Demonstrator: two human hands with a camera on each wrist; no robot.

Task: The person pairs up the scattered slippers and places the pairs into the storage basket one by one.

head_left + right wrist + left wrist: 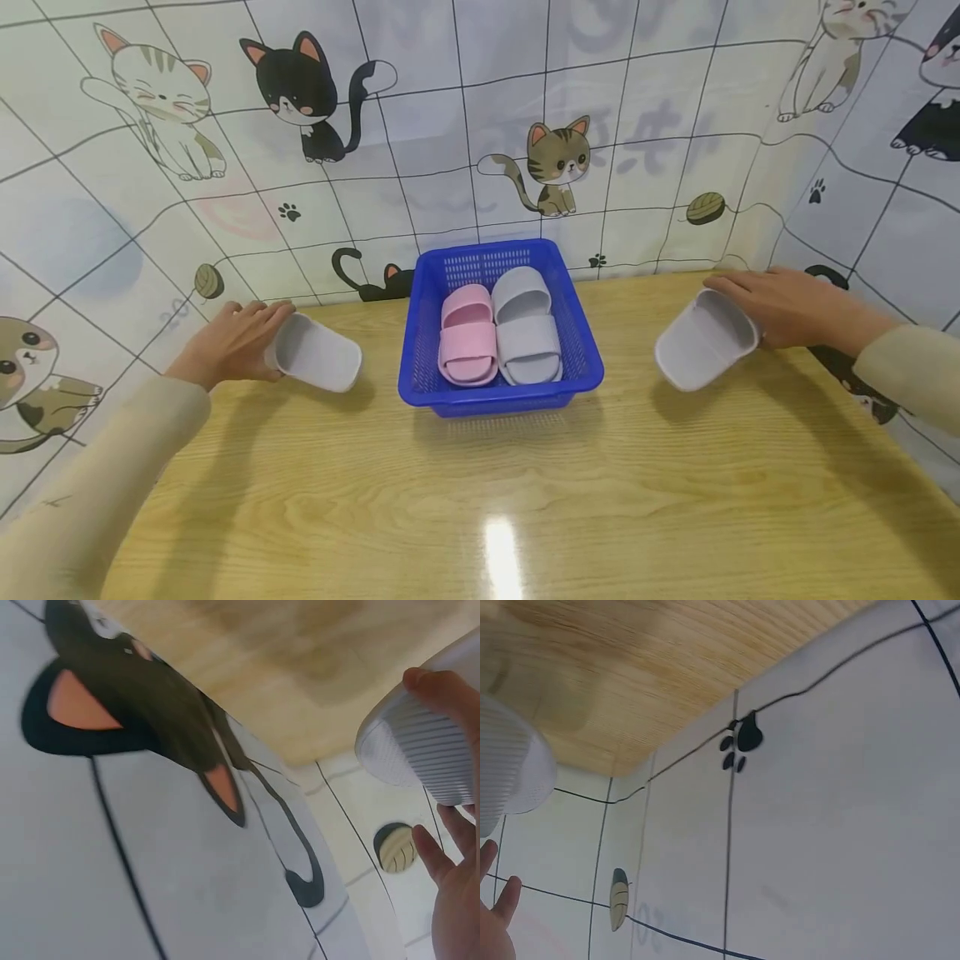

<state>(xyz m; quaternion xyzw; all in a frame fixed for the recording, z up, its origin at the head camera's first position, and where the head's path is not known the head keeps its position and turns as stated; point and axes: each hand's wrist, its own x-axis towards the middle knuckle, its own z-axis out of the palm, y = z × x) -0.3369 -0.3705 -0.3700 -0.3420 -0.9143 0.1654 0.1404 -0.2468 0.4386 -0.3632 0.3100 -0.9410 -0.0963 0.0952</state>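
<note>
Held one white slipper (318, 354) at its heel end in the left hand (228, 342), fingers curled round it, toe pointing inward over the wooden table (480, 500); seen from the left wrist as a ribbed white sole (506, 772) just above the fingertips (502, 900). Gripped a second white slipper (701, 340) in the right hand (787, 308), tilted on its edge, thumb (442, 690) pressed on the rim and ribbed sole (420, 754) facing the wrist. Lay between the two hands, well apart from each: a blue basket (577, 333) with a pink slipper (467, 333) and a grey slipper (525, 327) side by side, touching. Stood beyond the hands: cat-patterned wall tiles (480, 100).
</note>
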